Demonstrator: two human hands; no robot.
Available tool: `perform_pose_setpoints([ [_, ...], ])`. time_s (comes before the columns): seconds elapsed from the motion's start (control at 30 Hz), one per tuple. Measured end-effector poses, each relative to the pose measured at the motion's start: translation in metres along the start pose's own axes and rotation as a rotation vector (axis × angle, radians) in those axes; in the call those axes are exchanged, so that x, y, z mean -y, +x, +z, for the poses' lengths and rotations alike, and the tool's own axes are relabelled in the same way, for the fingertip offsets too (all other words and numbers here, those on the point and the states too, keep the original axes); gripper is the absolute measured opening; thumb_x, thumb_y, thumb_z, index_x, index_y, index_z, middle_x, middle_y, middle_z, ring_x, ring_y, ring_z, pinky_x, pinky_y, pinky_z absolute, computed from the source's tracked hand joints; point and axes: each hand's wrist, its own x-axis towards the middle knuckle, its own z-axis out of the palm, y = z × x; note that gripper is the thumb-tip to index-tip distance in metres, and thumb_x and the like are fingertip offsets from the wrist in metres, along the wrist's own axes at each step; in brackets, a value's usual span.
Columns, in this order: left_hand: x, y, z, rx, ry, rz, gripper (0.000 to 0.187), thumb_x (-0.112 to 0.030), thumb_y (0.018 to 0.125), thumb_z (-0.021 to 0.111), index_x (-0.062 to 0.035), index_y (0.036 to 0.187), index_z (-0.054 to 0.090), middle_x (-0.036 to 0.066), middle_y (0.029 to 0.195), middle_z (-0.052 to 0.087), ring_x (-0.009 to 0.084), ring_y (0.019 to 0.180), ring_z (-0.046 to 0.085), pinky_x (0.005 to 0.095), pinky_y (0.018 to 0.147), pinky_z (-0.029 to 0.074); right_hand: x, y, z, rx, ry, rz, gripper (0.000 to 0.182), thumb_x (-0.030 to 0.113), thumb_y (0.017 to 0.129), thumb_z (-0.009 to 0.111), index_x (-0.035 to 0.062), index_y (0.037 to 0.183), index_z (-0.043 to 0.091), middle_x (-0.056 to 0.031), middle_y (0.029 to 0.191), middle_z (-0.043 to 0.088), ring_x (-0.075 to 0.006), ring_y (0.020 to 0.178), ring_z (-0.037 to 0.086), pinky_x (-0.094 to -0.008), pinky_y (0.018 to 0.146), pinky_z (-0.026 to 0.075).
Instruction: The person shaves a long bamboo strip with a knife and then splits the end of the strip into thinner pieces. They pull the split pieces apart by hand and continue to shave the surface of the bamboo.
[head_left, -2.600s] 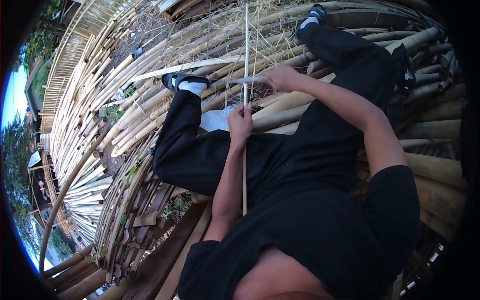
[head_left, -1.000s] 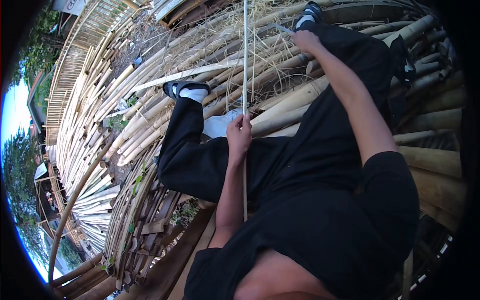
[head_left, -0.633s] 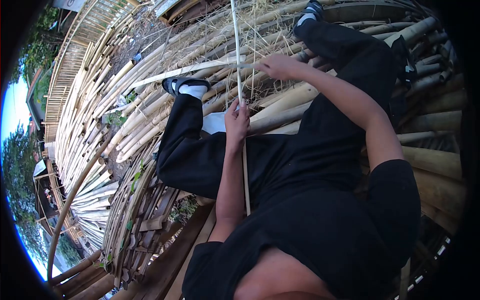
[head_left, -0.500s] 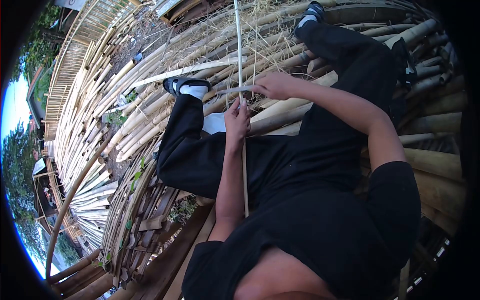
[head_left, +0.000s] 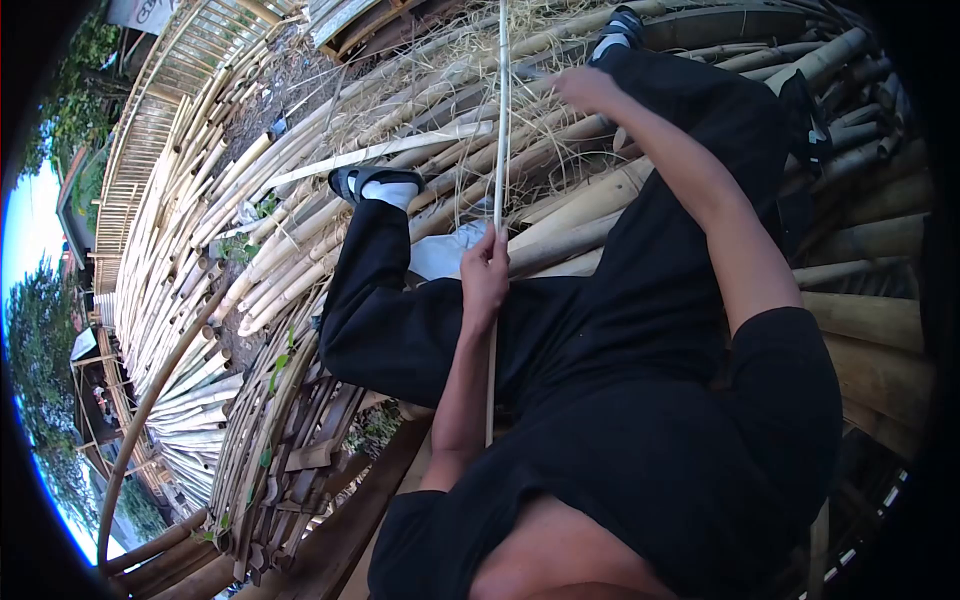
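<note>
Atop a heap of cut bamboo poles (head_left: 250, 240), I see the seated worker's right hand (head_left: 585, 88) now far out along the thin bamboo strip (head_left: 502, 130), close to the sandalled right foot (head_left: 622, 28). Half a second ago that hand sat much nearer the body, level with the left knee, with a pale blade laid across the strip; a second ago it was out by the foot as now. I read this as one more full shaving stroke run away from the body, with the work going on in repeated passes rather than nearing any visible end.

My view of the right hand is blurred: its fingers look curled, and a thin pale sliver shows just beside it, but I cannot tell whether its grip is closed on a blade. The left hand (head_left: 486, 275) is wrapped tight around the strip at mid-length, above the lap, beside a white cloth (head_left: 440, 255) on the poles.

The strip's long axis runs straight away from the worker, nearly upright in my picture. Its near end lies against the black shirt by the left forearm; its far end points out over the dry shavings (head_left: 440, 60) and leaves the top edge of the head view. The left foot (head_left: 375, 183), in a black sandal and white sock, rests on the poles well left of it.
</note>
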Motion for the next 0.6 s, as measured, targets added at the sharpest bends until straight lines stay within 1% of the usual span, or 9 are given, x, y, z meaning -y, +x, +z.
perform_pose_setpoints([
  [0.03,0.005,-0.002,0.000,0.013,-0.015,0.007,0.029,-0.020,0.093,0.051,0.0010,0.111,0.059,-0.006,0.061,0.040,0.0023,0.055,0.033,0.0208,0.047,0.028,-0.016,-0.005,-0.019,-0.134,-0.148,-0.014,0.048,0.039,0.095,0.030,0.0050,0.107,0.060,-0.0180,0.095,0.063,-0.0332,0.086,0.063,-0.0440,0.071,0.051],
  [0.1,-0.007,0.000,-0.003,0.022,-0.078,0.031,0.028,-0.020,0.094,0.050,-0.0009,0.113,0.058,-0.007,0.060,0.038,0.0015,0.051,0.032,0.0197,0.044,0.026,-0.057,0.020,-0.009,-0.351,0.152,0.365,0.061,0.046,0.094,0.023,-0.0005,0.100,0.062,-0.0232,0.105,0.060,-0.0369,0.099,0.058,-0.0470,0.087,0.045],
  [0.17,-0.014,0.002,-0.007,0.063,-0.286,-0.100,0.026,-0.019,0.095,0.049,-0.0031,0.114,0.056,-0.008,0.058,0.037,0.0004,0.046,0.030,0.0187,0.039,0.024,-0.067,0.023,0.000,-0.357,0.221,0.347,0.068,0.054,0.092,0.024,-0.0013,0.101,0.063,-0.0245,0.101,0.061,-0.0382,0.099,0.057,-0.0463,0.087,0.044],
  [0.23,-0.017,0.005,-0.004,0.072,-0.302,-0.062,0.025,-0.019,0.095,0.048,-0.0051,0.115,0.055,-0.008,0.057,0.037,-0.0004,0.042,0.029,0.0181,0.036,0.022,-0.033,-0.001,-0.007,-0.191,0.403,0.180,0.077,0.066,0.086,0.030,-0.0027,0.100,0.063,-0.0249,0.099,0.062,-0.0373,0.099,0.058,-0.0435,0.086,0.043],
  [0.27,-0.020,0.004,-0.002,0.099,-0.339,-0.068,0.025,-0.019,0.095,0.048,-0.0051,0.115,0.054,-0.008,0.057,0.037,0.0000,0.042,0.029,0.0181,0.036,0.023,-0.023,0.004,0.010,-0.191,0.487,0.144,0.082,0.073,0.079,0.038,-0.0022,0.103,0.062,-0.0189,0.092,0.064,-0.0298,0.084,0.063,-0.0384,0.073,0.047],
  [0.33,-0.025,0.005,-0.001,0.124,-0.368,-0.067,0.025,-0.019,0.095,0.049,-0.0050,0.115,0.054,-0.007,0.057,0.037,0.0004,0.042,0.029,0.0181,0.036,0.023,0.028,-0.018,0.007,0.051,0.746,0.197,0.068,0.066,0.078,0.050,0.0023,0.098,0.062,-0.0009,0.059,0.046,-0.0107,0.045,0.043,-0.0292,0.042,0.038],
  [0.43,-0.026,0.004,0.006,0.182,-0.374,-0.077,0.026,-0.020,0.094,0.049,-0.0045,0.115,0.053,-0.006,0.057,0.039,0.0012,0.041,0.030,0.0183,0.036,0.024,0.074,-0.038,0.018,0.146,0.954,0.142,0.052,0.055,0.080,0.058,0.0036,0.088,0.059,0.0019,0.054,0.039,-0.0100,0.041,0.039,-0.0294,0.038,0.034],
  [0.53,-0.025,0.007,0.001,0.290,-0.390,-0.102,0.027,-0.023,0.095,0.047,-0.0044,0.114,0.051,0.000,0.064,0.049,0.0040,0.043,0.038,0.0185,0.041,0.035,0.087,-0.040,0.035,0.017,1.056,0.073,0.034,0.035,0.082,0.064,0.0056,0.070,0.052,-0.0002,0.054,0.044,-0.0108,0.042,0.044,-0.0280,0.038,0.035],
  [0.6,-0.031,0.010,0.002,0.269,-0.458,-0.126,0.027,-0.024,0.095,0.046,-0.0044,0.113,0.050,0.002,0.068,0.051,0.0050,0.043,0.040,0.0191,0.042,0.037,0.089,-0.045,0.033,0.059,1.045,0.057,0.035,0.037,0.083,0.063,0.0049,0.071,0.052,-0.0020,0.055,0.046,-0.0116,0.042,0.045,-0.0288,0.039,0.037],
])
